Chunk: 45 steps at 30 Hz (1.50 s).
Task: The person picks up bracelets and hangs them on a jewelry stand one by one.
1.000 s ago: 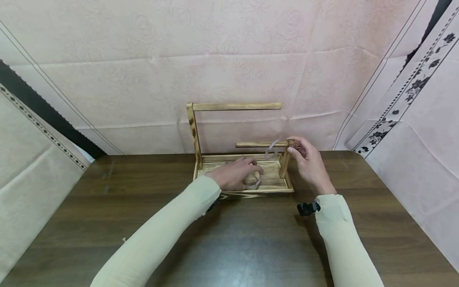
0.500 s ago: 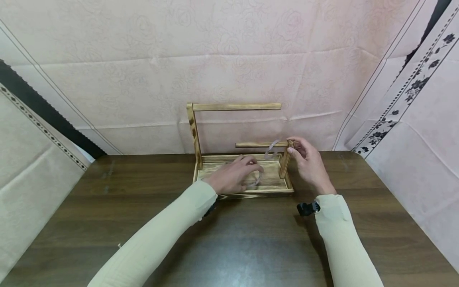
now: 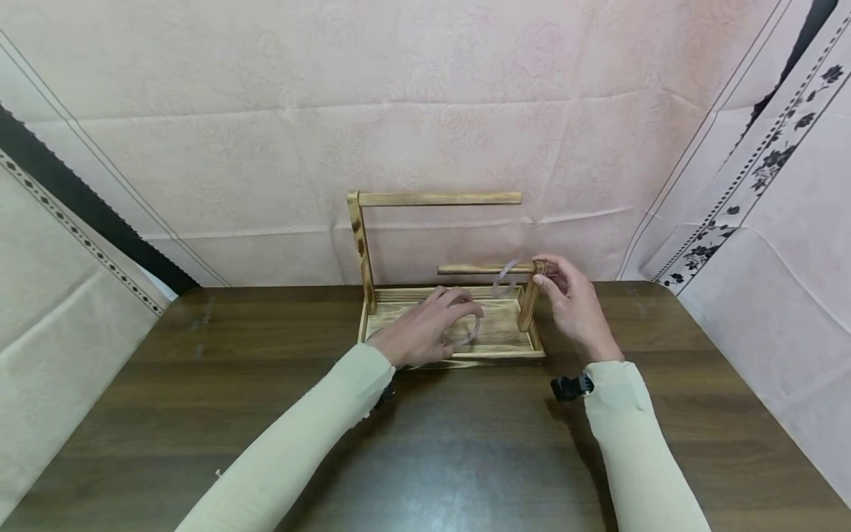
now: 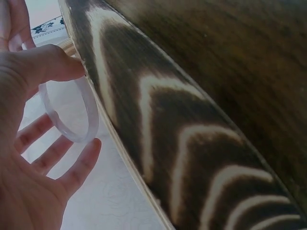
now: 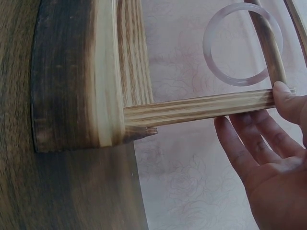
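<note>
My left hand (image 3: pixel 425 326) holds a translucent pale bangle (image 4: pixel 92 108) low over the tray of a wooden display stand (image 3: pixel 497 356). In the left wrist view its thumb lies across the top of that bangle, and the other fingers spread behind it. On the right, my right hand (image 3: pixel 575 307) grips the top of the stand's short post (image 3: pixel 528 304), thumb on the near side and fingers beneath. A second pale lilac bangle (image 5: pixel 207 48) hangs from the lower rod (image 3: pixel 472 270), close to that post.
At the stand's left a taller post (image 3: pixel 361 251) carries a longer upper rod (image 3: pixel 439 199), which ends free on the right. The stand sits at the far edge of a dark wooden table (image 3: pixel 425 443). Patterned pale cloth (image 3: pixel 425 133) hangs right behind it.
My left hand has shifted slightly left over the tray with the bangle in it. The right hand, the stand and the hanging bangle stay where they were.
</note>
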Each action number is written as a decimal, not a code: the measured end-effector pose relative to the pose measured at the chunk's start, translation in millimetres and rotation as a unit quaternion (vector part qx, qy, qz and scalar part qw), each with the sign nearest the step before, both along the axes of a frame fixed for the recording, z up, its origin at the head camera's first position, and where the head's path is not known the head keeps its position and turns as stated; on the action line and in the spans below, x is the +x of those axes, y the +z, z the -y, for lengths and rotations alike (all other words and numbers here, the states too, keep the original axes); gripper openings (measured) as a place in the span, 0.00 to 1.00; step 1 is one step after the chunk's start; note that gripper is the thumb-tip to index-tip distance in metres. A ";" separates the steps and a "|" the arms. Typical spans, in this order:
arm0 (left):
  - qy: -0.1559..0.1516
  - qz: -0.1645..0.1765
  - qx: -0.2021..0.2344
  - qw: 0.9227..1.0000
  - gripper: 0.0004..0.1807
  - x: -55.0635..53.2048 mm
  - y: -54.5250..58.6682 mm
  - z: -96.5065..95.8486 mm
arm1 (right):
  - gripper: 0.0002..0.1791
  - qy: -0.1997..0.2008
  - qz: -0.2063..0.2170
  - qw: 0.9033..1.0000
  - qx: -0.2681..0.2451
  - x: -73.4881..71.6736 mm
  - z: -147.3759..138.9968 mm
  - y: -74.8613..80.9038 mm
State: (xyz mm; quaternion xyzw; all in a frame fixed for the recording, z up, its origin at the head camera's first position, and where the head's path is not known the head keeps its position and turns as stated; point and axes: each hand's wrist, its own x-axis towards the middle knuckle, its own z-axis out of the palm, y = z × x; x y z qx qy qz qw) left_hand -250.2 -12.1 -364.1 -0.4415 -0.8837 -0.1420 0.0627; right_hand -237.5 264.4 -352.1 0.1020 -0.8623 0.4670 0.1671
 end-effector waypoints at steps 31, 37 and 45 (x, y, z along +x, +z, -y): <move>0.018 -0.074 0.062 0.995 0.31 11.5 -5.6 2.6 | 0.19 -0.004 -0.001 1.000 -0.016 -2.9 0.9 -2.9; 0.021 -0.075 0.072 0.994 0.32 14.4 -5.8 5.7 | 0.19 -0.004 0.003 1.000 -0.016 -2.7 1.3 -2.7; 0.022 -0.088 0.091 0.992 0.33 15.4 -7.7 9.1 | 0.19 -0.003 0.001 1.000 -0.022 -2.1 1.3 -3.0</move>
